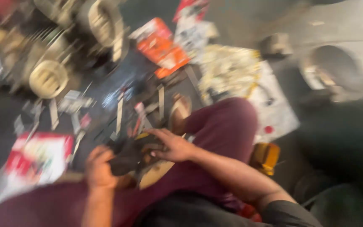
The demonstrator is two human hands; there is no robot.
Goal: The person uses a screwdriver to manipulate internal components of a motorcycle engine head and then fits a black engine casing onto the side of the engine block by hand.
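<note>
Nearest the camera, the person sits with legs in maroon trousers (215, 126) stretched over the floor (240, 17), and both hands meet above the lap. The left hand (99, 166) is curled around the near end of a dark object (127, 157), holding it firmly, seemingly to steady it. The right hand (171, 145) lies on top of the same object with fingers spread flat, pressing rather than gripping. The object is black and blurred; its shape and material cannot be made out.

Just right of the thigh lies a glossy yellow item (265, 157). Left of the hands sits a red-and-white printed packet (36, 162), which looks like paper or thin plastic. Beyond the hands, thin metal strips and small parts (118, 113) are scattered within arm's reach. Farther off lie an orange carton (162, 48) and a white printed sheet (274, 109). At far left stands a machine assembly with pale ribbed round parts (49, 77), and at far right a round dark metal vessel (330, 67).
</note>
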